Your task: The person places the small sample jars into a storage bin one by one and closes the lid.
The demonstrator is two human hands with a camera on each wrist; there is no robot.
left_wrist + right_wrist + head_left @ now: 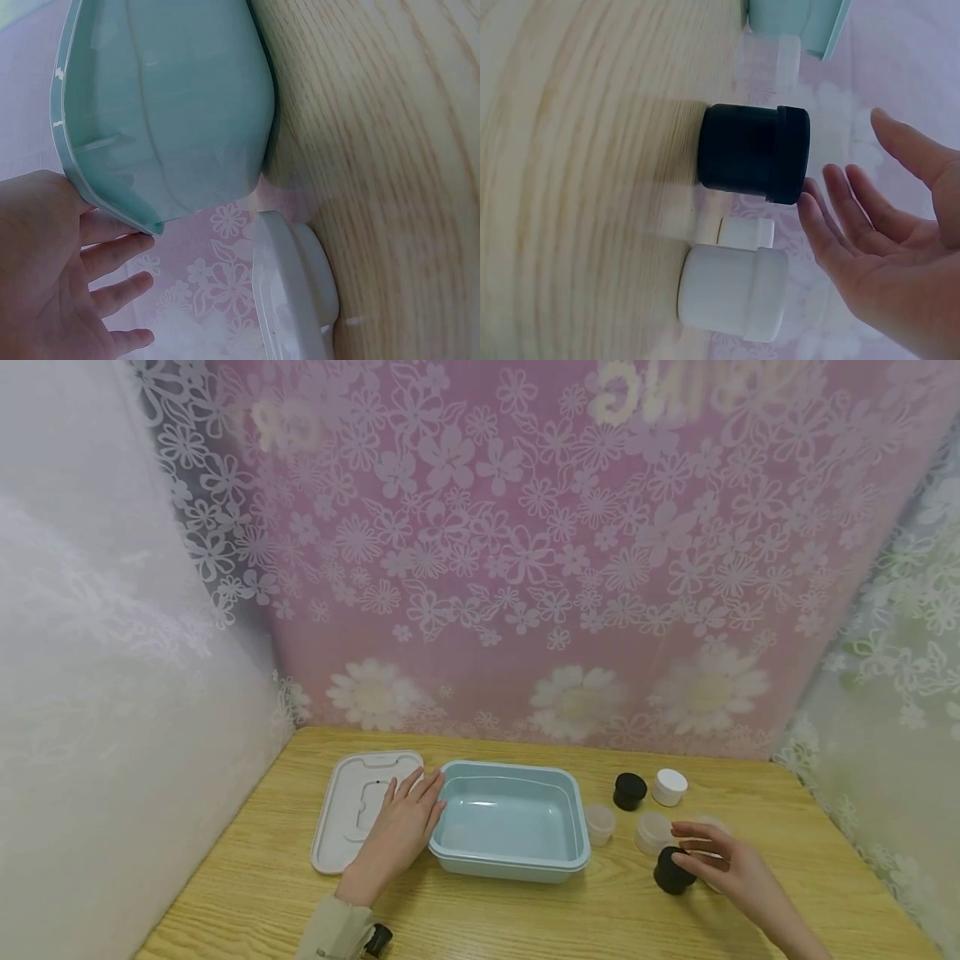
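My left hand (399, 827) rests with extended fingers at the left rim of a light blue plastic box (510, 863). In the left wrist view the thumb side of that hand meets the box's rim (60, 112), its fingers spread. Beneath this hand lies a pale grey lid (333, 827), partly covered by it. Over on the right, my right hand (738, 870) hovers at a black jar (742, 150) standing upright on the table. Its fingers are loosely bent, with fingertips right at the jar's lid edge and the thumb apart. A white jar (731, 292) stands beside the black one, partly hidden by the hand in the head view.
Behind the right hand stand another black jar (630, 791), a white jar (670, 787) and translucent jars (654, 833), one (600, 824) close to the box. Floral curtains (525, 568) enclose the wooden table (487, 918). A dark object (378, 937) shows by the left sleeve.
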